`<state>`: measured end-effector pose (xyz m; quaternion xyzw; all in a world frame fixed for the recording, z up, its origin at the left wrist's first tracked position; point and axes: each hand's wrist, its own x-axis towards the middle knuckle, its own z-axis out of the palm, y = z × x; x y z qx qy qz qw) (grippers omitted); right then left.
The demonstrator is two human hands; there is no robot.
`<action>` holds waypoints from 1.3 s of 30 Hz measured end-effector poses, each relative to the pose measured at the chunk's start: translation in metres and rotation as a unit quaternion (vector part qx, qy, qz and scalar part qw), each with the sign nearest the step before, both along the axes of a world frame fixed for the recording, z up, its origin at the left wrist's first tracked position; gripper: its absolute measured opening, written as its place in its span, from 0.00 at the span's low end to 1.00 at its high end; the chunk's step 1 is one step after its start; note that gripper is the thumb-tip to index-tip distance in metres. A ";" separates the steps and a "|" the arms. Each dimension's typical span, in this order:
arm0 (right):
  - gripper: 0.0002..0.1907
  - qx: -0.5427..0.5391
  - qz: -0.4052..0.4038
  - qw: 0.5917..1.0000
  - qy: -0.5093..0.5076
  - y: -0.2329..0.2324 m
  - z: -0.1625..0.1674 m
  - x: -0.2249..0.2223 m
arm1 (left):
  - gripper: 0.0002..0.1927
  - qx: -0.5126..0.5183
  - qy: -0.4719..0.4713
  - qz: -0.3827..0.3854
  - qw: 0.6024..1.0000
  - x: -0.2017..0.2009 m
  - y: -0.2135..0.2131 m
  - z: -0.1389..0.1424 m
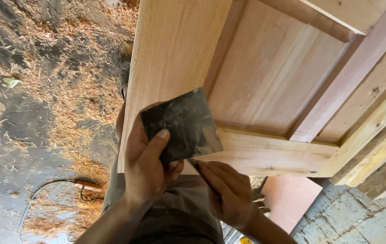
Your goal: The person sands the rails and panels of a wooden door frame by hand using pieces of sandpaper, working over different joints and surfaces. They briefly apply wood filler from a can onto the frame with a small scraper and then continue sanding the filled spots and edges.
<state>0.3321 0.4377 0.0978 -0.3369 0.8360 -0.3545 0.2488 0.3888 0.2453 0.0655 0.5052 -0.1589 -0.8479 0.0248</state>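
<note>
A: What's the thing being worked with?

B: A dark, worn square sheet (182,125), sandpaper by the look of it, held up over the near corner of a pale wooden frame (265,153). It lies against the wood where the long side board (168,49) meets the front rail.

A: How are the hands set?

B: The left hand (145,165) has it pinched, thumb across the face, fingers tucked behind, so the grip is closed on the sheet. The right hand (224,192) sits just below the sheet's lower edge, fingers together and pointing up at that edge, touching or nearly so. I cannot tell whether it grips anything.

A: Which step would you call this?

B: I'd judge it as readying the sheet rather than rubbing: 1 hand holds, the other tends the edge. A next move would call for a flat, firm hold and the sheet pressed square on the rail.

A: And the surface?

B: Bare, light boards, a recessed panel (269,72) inside the frame, and a pinkish crossbar (337,86) running diagonally on the right.

A: The room?

B: A dirty floor (3,135) strewn with wood shavings (80,81), a cable (53,185) trailing through them at lower left, and weathered planks (355,217) at lower right.
</note>
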 end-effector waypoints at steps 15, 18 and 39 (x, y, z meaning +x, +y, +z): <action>0.13 -0.017 -0.118 0.993 -0.018 -0.021 0.018 -0.019 | 0.21 -0.088 0.024 -0.049 0.995 0.001 -0.005 0.008; 0.12 -0.012 0.052 0.994 0.095 -0.018 0.022 -0.075 | 0.21 -0.317 0.048 -0.176 0.931 0.002 -0.024 0.006; 0.10 -0.019 0.091 0.993 -0.070 -0.027 0.014 -0.089 | 0.19 -0.379 -0.025 -0.168 0.910 0.003 -0.019 0.003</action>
